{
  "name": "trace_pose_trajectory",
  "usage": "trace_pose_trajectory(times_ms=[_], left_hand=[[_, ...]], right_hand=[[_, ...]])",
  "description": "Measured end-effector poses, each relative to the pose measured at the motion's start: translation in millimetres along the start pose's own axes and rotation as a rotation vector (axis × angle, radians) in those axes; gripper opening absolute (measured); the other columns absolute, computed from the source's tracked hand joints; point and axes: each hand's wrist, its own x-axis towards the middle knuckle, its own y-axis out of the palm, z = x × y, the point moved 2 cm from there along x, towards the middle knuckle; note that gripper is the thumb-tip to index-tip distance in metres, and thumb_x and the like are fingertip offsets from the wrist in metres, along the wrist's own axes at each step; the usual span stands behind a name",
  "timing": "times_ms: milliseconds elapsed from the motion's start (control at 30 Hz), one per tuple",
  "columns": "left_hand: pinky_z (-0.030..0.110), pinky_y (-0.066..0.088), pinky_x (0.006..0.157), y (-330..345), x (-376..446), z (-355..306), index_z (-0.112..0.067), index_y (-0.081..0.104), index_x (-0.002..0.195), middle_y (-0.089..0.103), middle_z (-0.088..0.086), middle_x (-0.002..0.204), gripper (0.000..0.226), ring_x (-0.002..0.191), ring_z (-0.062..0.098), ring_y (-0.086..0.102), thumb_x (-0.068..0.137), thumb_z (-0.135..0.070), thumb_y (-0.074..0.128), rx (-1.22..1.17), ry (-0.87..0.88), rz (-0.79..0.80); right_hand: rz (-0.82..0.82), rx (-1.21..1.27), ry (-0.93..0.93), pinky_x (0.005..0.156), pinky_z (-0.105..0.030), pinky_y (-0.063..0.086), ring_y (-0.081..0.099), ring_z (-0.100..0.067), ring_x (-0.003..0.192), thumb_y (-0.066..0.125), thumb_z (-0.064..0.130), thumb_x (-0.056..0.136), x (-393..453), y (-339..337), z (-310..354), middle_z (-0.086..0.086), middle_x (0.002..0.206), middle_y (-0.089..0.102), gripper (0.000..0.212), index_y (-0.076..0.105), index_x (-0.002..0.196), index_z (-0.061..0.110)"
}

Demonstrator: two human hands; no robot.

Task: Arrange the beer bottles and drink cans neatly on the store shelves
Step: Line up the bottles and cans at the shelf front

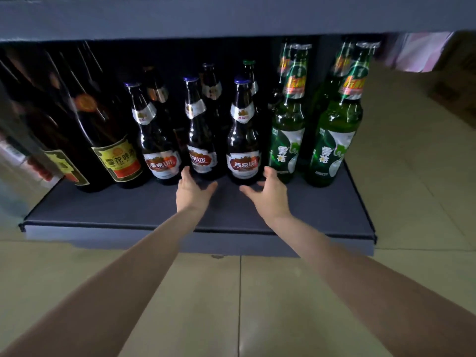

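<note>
Here, step: both hands reach toward brown bottles (242,140) on the shelf (128,210).
Fingers: left hand (192,190), right hand (268,191) spread, empty.
Next: likely gripping a bottle to straighten the row.

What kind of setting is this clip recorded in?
Most likely a small shop's drinks aisle: a low dark shelf above a tiled floor, stocked with grouped brown beer bottles and green beer bottles.

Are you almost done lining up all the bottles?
Mostly, it seems. Green bottles stand in rows on the shelf, and so do the tall dark ones. The left hand and right hand reach, open, towards the brown U8 bottles, holding nothing. No cans are in view.
</note>
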Motion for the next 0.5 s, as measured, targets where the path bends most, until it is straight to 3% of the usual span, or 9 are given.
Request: trace_pose_trajectory(times_ms=[100, 267, 500], left_hand=[[0.036, 0.032, 0.107, -3, 19, -5, -0.016, 0.008, 0.149, 0.030, 0.009, 0.149, 0.087, 0.135, 0.027, 0.032, 0.084, -0.025, 0.067, -0.064, 0.072, 0.105], [0.032, 0.036, 0.104, -5, 40, 1, -0.021, 0.013, 0.148, 0.037, 0.004, 0.146, 0.091, 0.131, 0.023, 0.039, 0.079, -0.016, 0.072, -0.209, 0.092, 0.176], [0.040, 0.039, 0.101, 4, 41, 11, -0.019, 0.031, 0.140, 0.046, 0.006, 0.138, 0.077, 0.124, 0.025, 0.045, 0.076, -0.019, 0.074, -0.275, 0.110, 0.021]], right_hand=[[-0.052, -0.037, 0.133, 0.103, -0.034, 0.038, 0.044, -0.027, 0.127, 0.075, 0.025, 0.078, 9, 19, 15, -0.013, 0.136, 0.047, 0.078, 0.031, 0.139, 0.004], [-0.242, 0.054, 0.246, 0.095, -0.029, 0.041, 0.050, -0.024, 0.121, 0.077, 0.014, 0.075, 15, 35, 29, -0.007, 0.132, 0.051, 0.081, 0.030, 0.141, 0.016], [-0.442, -0.109, 0.359, 0.084, -0.041, 0.047, 0.055, -0.029, 0.112, 0.074, 0.021, 0.078, 18, 51, 45, -0.007, 0.122, 0.056, 0.065, 0.037, 0.131, 0.013]])
